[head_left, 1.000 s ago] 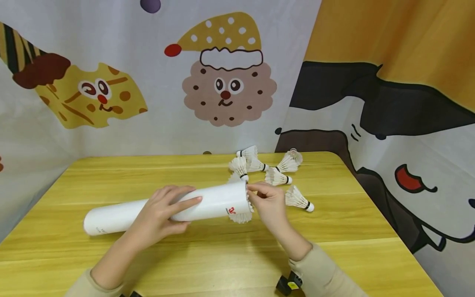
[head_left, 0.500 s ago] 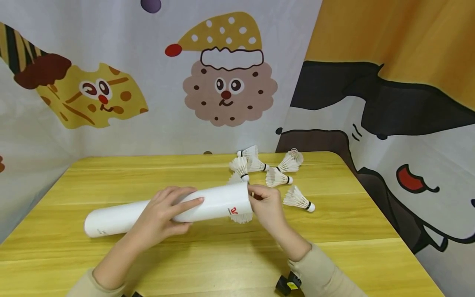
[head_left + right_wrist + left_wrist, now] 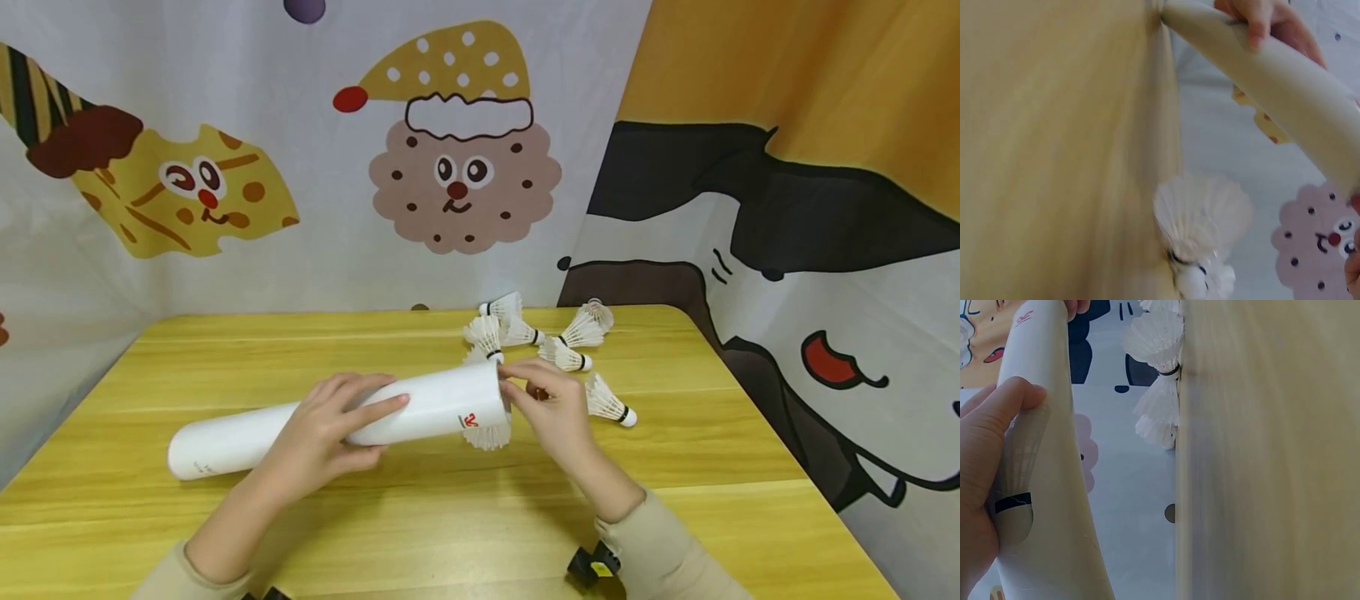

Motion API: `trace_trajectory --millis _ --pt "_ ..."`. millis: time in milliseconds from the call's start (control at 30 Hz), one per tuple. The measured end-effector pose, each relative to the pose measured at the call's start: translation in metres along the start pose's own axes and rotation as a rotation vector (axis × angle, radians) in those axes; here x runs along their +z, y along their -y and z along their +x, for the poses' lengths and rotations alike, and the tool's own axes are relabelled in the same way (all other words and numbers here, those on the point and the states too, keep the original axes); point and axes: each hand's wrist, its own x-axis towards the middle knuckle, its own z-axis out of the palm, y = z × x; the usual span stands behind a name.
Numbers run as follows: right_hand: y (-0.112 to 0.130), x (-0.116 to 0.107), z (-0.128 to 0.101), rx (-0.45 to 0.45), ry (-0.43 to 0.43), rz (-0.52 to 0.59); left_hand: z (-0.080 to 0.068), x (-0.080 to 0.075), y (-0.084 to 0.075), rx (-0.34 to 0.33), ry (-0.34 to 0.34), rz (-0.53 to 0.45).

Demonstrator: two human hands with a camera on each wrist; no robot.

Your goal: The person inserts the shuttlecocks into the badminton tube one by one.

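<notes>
A white shuttlecock tube (image 3: 431,406) lies at a slant in the head view, its printed end raised towards the right. My left hand (image 3: 318,429) grips it round the middle, thumb and fingers on opposite sides. At the mouth, my right hand (image 3: 555,408) has index finger and thumb touching the rim, with a gap between their tips. The inside of the tube is hidden. In the left wrist view a shuttlecock shape (image 3: 1016,481) shows on the tube's side; whether print or window, I cannot tell. Feathers of a shuttlecock (image 3: 487,437) stick out beneath the mouth.
Several loose white shuttlecocks (image 3: 564,354) lie at the back right of the wooden table (image 3: 420,533). One shuttlecock (image 3: 609,402) sits just beyond my right hand. A patterned curtain (image 3: 315,283) hangs behind the table's far edge.
Feathers showed at the tube's mouth; my right fingers pushed inside, then drew back to the rim and slightly right. The left hand keeps its grip, and the tube has barely moved.
</notes>
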Motion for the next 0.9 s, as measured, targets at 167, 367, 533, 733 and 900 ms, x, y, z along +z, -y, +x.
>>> trace_trajectory --millis 167,367,533,733,900 --pt "0.004 -0.018 0.008 0.034 0.017 -0.009 0.000 -0.001 0.001 -0.006 0.001 -0.011" --pt "0.015 -0.042 0.020 0.075 0.004 -0.064 0.000 -0.002 0.000 -0.015 0.002 -0.013" --pt "-0.001 -0.067 0.026 0.076 0.107 -0.102 -0.001 -0.002 0.001 -0.015 0.003 -0.014" --pt "-0.020 -0.095 0.026 0.196 0.208 -0.157 -0.001 -0.002 0.003 -0.003 -0.003 -0.013" --pt "-0.030 -0.110 0.025 0.292 0.271 -0.151 -0.002 -0.002 0.004 -0.002 -0.005 -0.014"
